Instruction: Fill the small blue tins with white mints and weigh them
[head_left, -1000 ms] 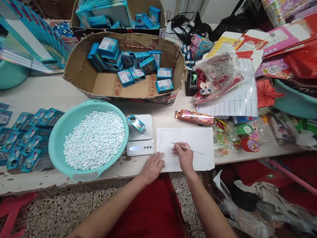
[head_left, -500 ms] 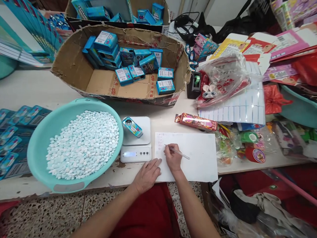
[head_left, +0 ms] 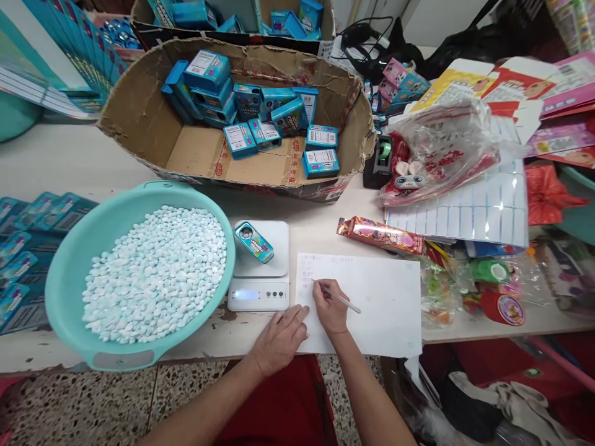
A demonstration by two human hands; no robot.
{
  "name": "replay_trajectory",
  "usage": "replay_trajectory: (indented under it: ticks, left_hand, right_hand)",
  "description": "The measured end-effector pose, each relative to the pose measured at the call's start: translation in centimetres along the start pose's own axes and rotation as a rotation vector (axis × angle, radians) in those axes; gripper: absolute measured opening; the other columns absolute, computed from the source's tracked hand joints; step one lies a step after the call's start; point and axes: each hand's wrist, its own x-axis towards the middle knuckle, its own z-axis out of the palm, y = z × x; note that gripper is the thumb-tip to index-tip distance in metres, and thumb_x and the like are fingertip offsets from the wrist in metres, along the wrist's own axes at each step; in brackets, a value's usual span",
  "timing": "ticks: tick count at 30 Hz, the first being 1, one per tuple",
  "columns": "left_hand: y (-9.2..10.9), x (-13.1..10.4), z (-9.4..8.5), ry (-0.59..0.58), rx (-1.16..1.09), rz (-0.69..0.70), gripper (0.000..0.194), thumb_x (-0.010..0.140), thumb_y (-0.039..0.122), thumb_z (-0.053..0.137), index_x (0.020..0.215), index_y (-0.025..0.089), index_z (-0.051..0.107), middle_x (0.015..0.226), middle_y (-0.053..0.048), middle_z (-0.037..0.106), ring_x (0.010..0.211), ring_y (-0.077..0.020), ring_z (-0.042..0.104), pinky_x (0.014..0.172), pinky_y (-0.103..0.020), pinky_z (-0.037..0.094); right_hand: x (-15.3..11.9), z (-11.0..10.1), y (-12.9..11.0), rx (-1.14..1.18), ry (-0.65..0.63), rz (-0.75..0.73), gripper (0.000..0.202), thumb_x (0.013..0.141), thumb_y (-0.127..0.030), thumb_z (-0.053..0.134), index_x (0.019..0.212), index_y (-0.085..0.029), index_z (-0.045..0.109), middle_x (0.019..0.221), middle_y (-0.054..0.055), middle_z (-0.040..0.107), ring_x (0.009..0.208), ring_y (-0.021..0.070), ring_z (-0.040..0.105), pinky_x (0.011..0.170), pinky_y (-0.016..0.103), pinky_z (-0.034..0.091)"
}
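A pen (head_left: 346,303) is gripped in my right hand (head_left: 331,308), its tip on the left part of a white sheet of paper (head_left: 376,310). Faint rows of handwriting run down that side of the sheet. My left hand (head_left: 281,337) lies flat with fingers stretched, fingertips at the paper's lower left edge. Just beyond it stands a white digital scale (head_left: 272,290) with a lit display; the digits are too washed out to read. A small blue candy box (head_left: 253,241) rests tilted on the scale's plate.
Left of the scale is a turquoise basin (head_left: 69,297) of pale blue-white candies (head_left: 158,279). Behind stands a cardboard box (head_left: 195,152) holding several blue boxes. On the right lie a red package (head_left: 380,235), a plastic bag (head_left: 446,148) and a tape dispenser (head_left: 377,162). More blue boxes (head_left: 18,260) stand far left.
The view has shifted a little, so most things sit slightly further right. My right hand still holds the pen at the written rows; my left hand stays flat by the paper's edge.
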Motion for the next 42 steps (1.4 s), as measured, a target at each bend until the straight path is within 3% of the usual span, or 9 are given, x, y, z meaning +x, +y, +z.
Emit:
replay_trajectory:
  ticks: [33,42]
  left_hand:
    - [-0.02,0.11,-0.09,0.019,-0.001,0.0,0.012,0.091,0.022,0.047,0.092,0.017,0.058,0.128,-0.006,0.059,0.119,-0.0208,0.05,0.092,-0.034,0.034]
    - [0.09,0.01,-0.06,-0.008,-0.008,-0.009,0.014,0.092,0.023,0.046,0.091,0.018,0.059,0.129,-0.006,0.058,0.119,-0.0211,0.05,0.09,-0.034,0.035]
  right_hand:
    - [-0.21,0.26,0.16,-0.013,0.004,-0.004,0.013,0.081,-0.028,0.051,0.072,-0.02,0.055,0.057,-0.001,0.06,0.046,0.0107,0.053,0.047,0.023,0.045]
    - [-0.22,-0.47,0.39,0.236,0.001,0.139,0.014,0.078,-0.032,0.053,0.07,-0.021,0.05,0.054,-0.005,0.052,0.046,0.0116,0.051,0.045,0.024,0.043]
